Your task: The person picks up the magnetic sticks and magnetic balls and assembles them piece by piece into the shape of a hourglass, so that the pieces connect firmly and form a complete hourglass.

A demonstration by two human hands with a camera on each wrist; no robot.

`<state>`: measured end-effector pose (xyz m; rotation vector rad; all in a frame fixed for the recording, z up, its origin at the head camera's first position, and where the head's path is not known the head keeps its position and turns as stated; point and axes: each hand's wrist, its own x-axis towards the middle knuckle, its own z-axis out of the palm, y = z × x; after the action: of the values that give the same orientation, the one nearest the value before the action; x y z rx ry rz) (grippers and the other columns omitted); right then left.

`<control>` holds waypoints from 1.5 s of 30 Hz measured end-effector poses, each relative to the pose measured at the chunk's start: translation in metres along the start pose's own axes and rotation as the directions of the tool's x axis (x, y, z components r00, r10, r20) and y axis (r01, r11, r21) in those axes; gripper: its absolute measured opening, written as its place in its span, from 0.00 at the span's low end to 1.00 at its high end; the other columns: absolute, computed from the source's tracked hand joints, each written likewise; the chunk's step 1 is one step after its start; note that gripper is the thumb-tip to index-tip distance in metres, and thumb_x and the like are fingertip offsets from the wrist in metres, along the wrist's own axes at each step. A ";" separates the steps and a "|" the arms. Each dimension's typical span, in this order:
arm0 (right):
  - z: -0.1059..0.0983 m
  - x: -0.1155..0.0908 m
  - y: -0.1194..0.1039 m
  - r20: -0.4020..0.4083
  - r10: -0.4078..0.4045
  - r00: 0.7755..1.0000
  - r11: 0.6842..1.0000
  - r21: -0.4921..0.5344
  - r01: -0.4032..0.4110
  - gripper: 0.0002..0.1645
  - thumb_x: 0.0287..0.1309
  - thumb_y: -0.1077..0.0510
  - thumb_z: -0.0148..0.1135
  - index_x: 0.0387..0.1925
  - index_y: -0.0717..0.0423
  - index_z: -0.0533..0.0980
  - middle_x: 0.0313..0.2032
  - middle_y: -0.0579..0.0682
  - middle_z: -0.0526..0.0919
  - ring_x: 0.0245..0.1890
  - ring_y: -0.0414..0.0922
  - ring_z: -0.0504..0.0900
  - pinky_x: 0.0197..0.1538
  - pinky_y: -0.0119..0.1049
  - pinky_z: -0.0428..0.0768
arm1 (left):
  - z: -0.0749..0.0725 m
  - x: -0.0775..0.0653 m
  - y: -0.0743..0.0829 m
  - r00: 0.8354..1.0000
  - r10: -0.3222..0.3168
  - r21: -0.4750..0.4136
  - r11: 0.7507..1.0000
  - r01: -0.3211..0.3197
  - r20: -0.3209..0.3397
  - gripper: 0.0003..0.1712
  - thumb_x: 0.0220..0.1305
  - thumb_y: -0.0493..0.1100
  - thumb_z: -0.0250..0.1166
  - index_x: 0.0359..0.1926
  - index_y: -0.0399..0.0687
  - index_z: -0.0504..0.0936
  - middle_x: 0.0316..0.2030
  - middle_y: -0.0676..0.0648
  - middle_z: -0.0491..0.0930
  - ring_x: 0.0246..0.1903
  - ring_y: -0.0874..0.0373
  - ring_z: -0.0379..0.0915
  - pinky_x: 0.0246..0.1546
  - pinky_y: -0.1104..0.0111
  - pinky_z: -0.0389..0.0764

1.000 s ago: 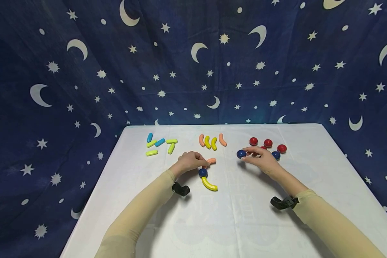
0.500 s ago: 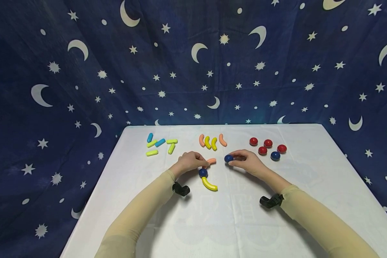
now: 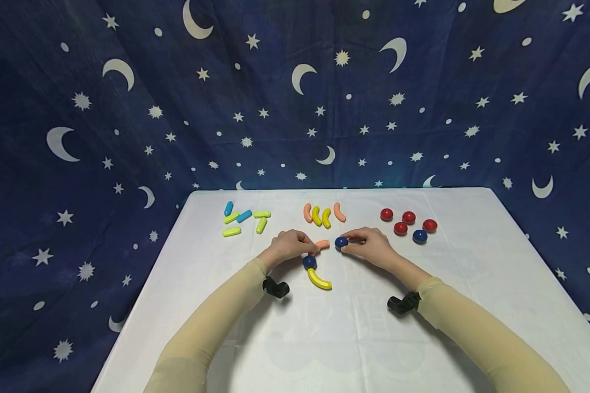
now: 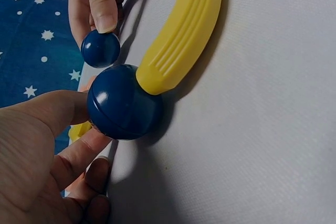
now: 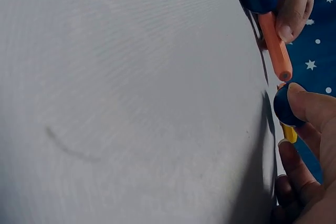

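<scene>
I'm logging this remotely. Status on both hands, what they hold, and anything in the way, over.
Left hand pinching orange curved piece. Right hand holding blue ball near that piece's free end. Nothing visible between ball and end.

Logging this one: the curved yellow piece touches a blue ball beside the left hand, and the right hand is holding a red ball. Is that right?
Not quite: the held ball in the right hand is blue, not red, as the right wrist view shows. The curved yellow piece does touch another blue ball beside the left hand.
</scene>
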<state>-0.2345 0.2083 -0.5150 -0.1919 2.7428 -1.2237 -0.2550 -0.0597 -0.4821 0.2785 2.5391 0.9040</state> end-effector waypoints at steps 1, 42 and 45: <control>0.001 0.000 -0.001 -0.001 -0.002 1.000 1.000 -0.007 0.002 0.28 0.54 0.38 0.76 0.55 0.42 0.85 0.50 0.48 0.84 0.54 0.51 0.71 0.56 0.54 0.67 | 0.000 0.000 0.000 1.000 0.000 0.002 1.000 0.000 -0.002 0.14 0.62 0.64 0.70 0.31 0.64 0.90 0.35 0.60 0.83 0.51 0.50 0.68 0.57 0.51 0.64; 0.009 0.005 -0.008 0.005 -0.043 0.999 0.994 -0.103 0.043 0.31 0.53 0.38 0.77 0.57 0.43 0.84 0.45 0.45 0.84 0.51 0.50 0.71 0.55 0.53 0.62 | 0.000 0.000 0.003 1.000 -0.029 0.039 0.999 0.029 0.000 0.14 0.62 0.64 0.69 0.34 0.63 0.89 0.33 0.56 0.81 0.43 0.53 0.69 0.51 0.54 0.64; 0.010 0.005 -0.007 -0.010 -0.046 0.999 0.993 -0.107 0.045 0.30 0.52 0.38 0.77 0.55 0.44 0.85 0.44 0.45 0.84 0.51 0.50 0.71 0.56 0.52 0.61 | 0.000 0.001 0.002 1.000 -0.020 0.041 0.999 0.020 -0.002 0.15 0.62 0.64 0.69 0.34 0.63 0.90 0.34 0.57 0.81 0.43 0.53 0.69 0.53 0.54 0.63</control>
<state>-0.2371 0.1953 -0.5166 -0.2605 2.8315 -1.0924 -0.2557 -0.0585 -0.4810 0.2647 2.5602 0.8459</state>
